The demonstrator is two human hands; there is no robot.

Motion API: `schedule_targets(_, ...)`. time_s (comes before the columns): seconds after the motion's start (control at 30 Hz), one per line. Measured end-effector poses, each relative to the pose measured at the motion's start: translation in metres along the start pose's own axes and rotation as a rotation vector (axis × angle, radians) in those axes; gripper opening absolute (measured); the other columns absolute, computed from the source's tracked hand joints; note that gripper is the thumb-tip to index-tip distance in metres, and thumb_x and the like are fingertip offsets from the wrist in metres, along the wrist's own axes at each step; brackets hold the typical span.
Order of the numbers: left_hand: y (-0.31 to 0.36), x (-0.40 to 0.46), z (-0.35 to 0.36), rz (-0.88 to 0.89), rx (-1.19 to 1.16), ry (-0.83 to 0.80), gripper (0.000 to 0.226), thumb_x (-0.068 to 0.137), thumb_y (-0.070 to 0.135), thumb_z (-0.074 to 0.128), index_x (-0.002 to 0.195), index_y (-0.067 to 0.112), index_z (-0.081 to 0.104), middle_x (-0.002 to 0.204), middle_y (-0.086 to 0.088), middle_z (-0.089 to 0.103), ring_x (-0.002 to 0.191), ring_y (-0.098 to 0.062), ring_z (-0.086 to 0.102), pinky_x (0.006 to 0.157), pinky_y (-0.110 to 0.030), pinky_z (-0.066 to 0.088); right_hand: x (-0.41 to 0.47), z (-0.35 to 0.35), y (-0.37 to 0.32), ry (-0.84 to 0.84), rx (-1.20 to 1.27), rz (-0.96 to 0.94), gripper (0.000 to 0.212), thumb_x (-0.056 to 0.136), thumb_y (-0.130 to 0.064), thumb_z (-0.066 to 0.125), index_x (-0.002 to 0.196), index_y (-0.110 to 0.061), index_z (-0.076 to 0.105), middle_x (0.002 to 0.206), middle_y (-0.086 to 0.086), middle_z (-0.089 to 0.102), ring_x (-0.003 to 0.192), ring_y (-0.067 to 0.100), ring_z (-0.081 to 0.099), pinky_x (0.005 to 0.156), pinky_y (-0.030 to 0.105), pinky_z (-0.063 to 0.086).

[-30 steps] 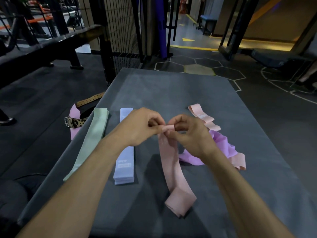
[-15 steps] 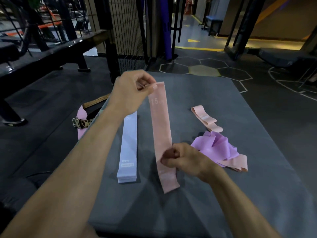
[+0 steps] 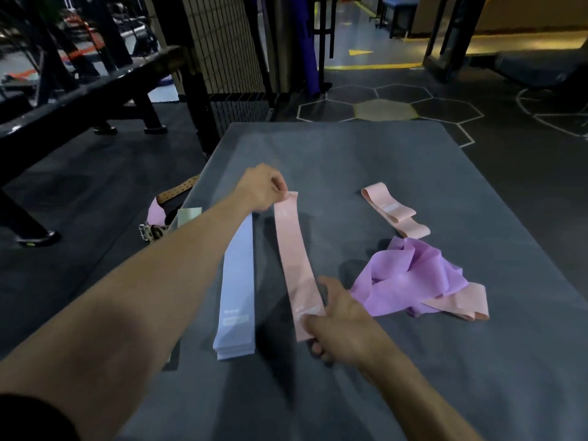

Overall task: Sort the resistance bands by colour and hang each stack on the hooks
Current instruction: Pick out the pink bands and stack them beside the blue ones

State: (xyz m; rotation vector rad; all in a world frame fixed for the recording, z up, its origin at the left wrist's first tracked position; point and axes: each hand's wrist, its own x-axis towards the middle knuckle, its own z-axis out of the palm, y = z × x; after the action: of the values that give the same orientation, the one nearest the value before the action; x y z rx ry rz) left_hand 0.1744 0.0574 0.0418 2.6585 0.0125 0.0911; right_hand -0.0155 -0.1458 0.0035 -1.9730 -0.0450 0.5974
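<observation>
Sorting is partly done, judging by the layout: a pale blue stack (image 3: 237,291) lies flat on the tabletop (image 3: 350,160), a green band (image 3: 189,215) peeks out behind the left forearm. The left hand (image 3: 262,187) and right hand (image 3: 339,323) pinch opposite ends of a pink band (image 3: 294,259), stretched just beside the blue stack. A purple band (image 3: 410,278) and other pink bands (image 3: 394,213) remain loose; no hooks show.

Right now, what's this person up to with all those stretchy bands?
They are sorting resistance bands by colour on a grey mat. The left hand pinches the far end of a pink band and the right hand holds its near end, stretching it flat beside a pale blue stack. A purple band and more pink ones lie unsorted to the right.
</observation>
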Motion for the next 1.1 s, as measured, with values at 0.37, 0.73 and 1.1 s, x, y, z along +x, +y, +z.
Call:
schedule_targets(0.37,-0.021,0.024,0.048,-0.042,0.092,-0.031,0.026,0.083,0.021,0.073,0.063,0.032,0.06,0.067,0.019,0.061,0.089,-0.02,0.07,0.092,-0.037,0.052,0.013,-0.003,-0.002,-0.133,-0.352,0.076,0.028,0.086,-0.021,0.048,0.113,-0.028,0.047,0.103,0.01,0.068,0.091,0.033,0.068,0.078,0.041,0.06)
schedule_targets(0.73,-0.022,0.023,0.055,-0.053,0.107,0.036,0.013,0.087,0.019,0.067,0.081,0.031,0.065,0.097,0.002,0.075,0.097,-0.025,0.068,0.093,-0.038,0.052,0.011,-0.015,-0.009,-0.256,-0.307,0.152,0.015,0.09,-0.013,0.044,0.098,-0.02,0.055,0.067,0.009,0.071,0.045,0.022,0.059,0.053,0.04,0.061)
schedule_targets(1.1,-0.024,0.009,0.056,0.228,0.226,-0.026,0.013,0.089,0.024,0.068,0.102,0.025,0.072,0.107,0.0,0.063,0.101,-0.024,0.063,0.091,-0.042,0.051,-0.004,-0.033,-0.015,-0.261,-0.31,0.06,0.021,0.098,-0.019,0.046,0.109,-0.024,0.064,0.055,0.002,0.06,0.037,0.014,0.053,0.046,0.028,0.055)
